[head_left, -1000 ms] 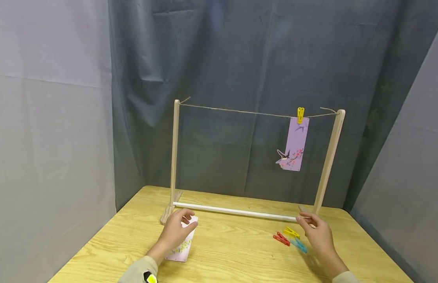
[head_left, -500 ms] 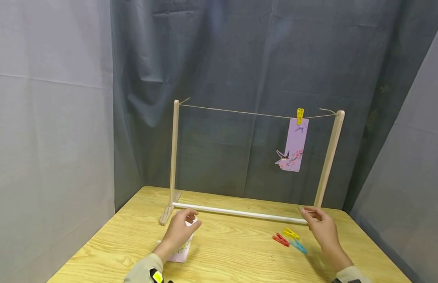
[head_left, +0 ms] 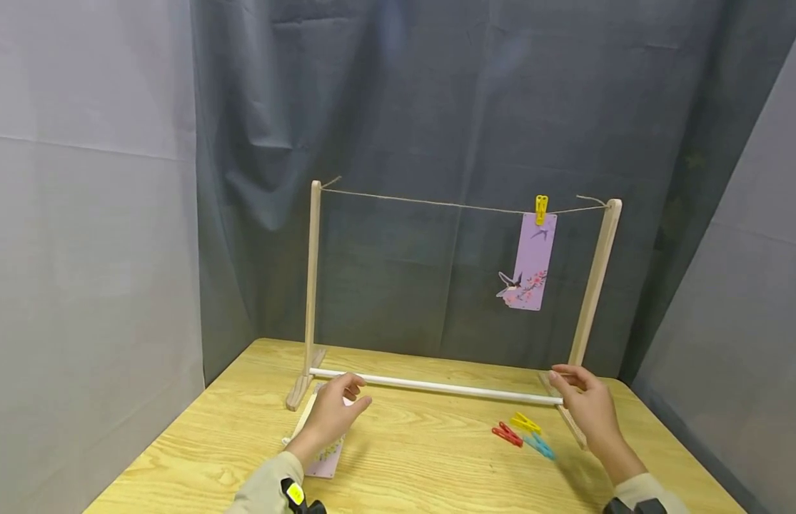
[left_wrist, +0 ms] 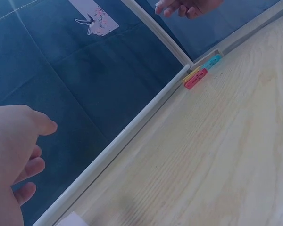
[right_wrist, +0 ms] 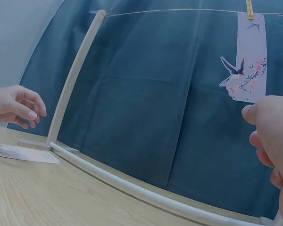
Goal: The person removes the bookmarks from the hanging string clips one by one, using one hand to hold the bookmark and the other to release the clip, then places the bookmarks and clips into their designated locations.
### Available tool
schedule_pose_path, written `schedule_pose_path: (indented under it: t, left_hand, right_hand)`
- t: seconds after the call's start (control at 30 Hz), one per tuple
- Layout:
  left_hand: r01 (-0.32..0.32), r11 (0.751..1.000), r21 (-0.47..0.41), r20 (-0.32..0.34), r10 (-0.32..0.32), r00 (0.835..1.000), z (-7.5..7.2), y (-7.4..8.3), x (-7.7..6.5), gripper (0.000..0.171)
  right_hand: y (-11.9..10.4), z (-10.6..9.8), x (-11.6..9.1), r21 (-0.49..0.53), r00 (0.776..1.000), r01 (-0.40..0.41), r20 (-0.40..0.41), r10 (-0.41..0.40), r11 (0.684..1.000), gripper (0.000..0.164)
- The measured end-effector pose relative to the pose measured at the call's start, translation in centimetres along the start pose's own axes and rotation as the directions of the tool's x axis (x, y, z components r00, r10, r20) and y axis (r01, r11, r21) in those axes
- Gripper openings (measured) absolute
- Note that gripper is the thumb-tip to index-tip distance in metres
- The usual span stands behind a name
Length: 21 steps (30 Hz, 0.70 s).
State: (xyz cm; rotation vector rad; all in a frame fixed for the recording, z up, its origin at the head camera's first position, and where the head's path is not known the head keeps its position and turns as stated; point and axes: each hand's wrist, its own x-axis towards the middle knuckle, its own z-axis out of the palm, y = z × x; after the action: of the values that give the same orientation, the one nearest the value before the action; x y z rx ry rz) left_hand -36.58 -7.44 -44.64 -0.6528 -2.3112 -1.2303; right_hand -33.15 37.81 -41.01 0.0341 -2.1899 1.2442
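Note:
My left hand (head_left: 332, 415) hovers with loosely curled fingers over a pale purple card (head_left: 323, 469) lying on the table, and partly covers it in the head view. Nothing is between its thumb and fingers. My right hand (head_left: 589, 407), also loosely curled and holding nothing, is raised beside the right foot of the wooden stand. To its lower left lie a red clothespin (head_left: 507, 434), a yellow clothespin (head_left: 525, 422) and a blue clothespin (head_left: 539, 445). Another purple card (right_wrist: 251, 56), with a swallow and pink blossoms, hangs from the string by a yellow clothespin (head_left: 542, 210).
The stand has a left wooden post (head_left: 311, 285), a right wooden post (head_left: 594, 285) and a white rod (head_left: 449, 388) low between them. A thin string (head_left: 430, 202) spans the post tops. Dark curtain (head_left: 385, 285) hangs behind the wooden table (head_left: 410, 457).
Both hands have lifted slightly, the left drifting a little right and the right shifting up and outward. The hanging card and the loose clothespins stay in place; the head view shifts slightly.

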Motion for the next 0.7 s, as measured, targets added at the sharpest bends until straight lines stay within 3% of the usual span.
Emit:
schedule_pose_path:
  t: [0.27, 0.5, 0.7]
  left_hand:
    - [-0.006, 0.998, -0.059, 0.017, 0.008, 1.0, 0.4, 0.0, 1.0, 0.027]
    - [-0.015, 1.0, -0.023, 0.02, 0.016, 1.0, 0.9, 0.7, 2.2, 0.026]
    - [-0.014, 1.0, -0.018, 0.026, 0.014, 1.0, 0.9, 1.2, 3.4, 0.025]
  right_hand:
    - [-0.8, -0.7, 1.0, 0.04, 1.0, 0.026, -0.001, -0.026, 0.999, 0.044]
    - [-1.2, -0.7, 1.2, 0.041, 1.0, 0.024, 0.014, -0.025, 0.999, 0.045]
    - [-1.7, -1.2, 1.7, 0.042, 0.997, 0.075, 0.015, -0.076, 0.996, 0.043]
